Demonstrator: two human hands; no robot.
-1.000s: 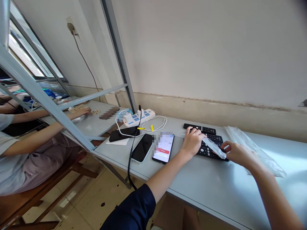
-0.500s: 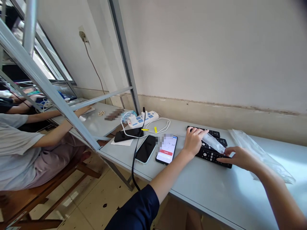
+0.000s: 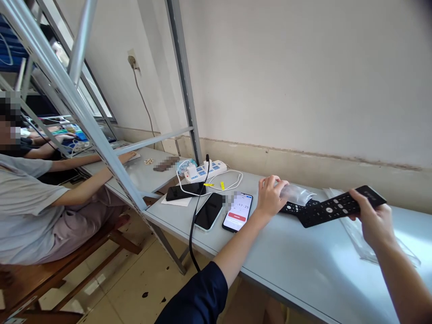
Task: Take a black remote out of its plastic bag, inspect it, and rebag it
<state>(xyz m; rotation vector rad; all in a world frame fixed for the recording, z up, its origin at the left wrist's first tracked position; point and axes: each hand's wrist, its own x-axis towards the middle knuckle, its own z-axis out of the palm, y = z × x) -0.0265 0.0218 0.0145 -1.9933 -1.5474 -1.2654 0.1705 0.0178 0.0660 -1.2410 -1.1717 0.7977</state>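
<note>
My right hand [image 3: 376, 220] is closed around one end of a black remote control [image 3: 332, 208], raised and tilted above the table. In my left hand [image 3: 270, 198] is a small clear plastic bag [image 3: 299, 194], pinched at its left end. Beneath the bag lie more black remote controls [image 3: 289, 208], partly hidden by it, my left hand and the raised remote. A larger clear plastic bag [image 3: 364, 245] lies flat on the table under my right hand and wrist.
Left of my left arm lie a phone with a lit screen [image 3: 238, 211], a dark-screened phone [image 3: 208, 211] and a black phone [image 3: 184, 191]. A white power strip [image 3: 205, 171] with cables sits behind them. A metal frame post [image 3: 184, 76] rises beside it. Another person [image 3: 30, 202] sits at left.
My right hand has lifted one remote off the table and moved right with it. My left hand has shifted slightly, keeping the small bag. The view has turned slightly.
</note>
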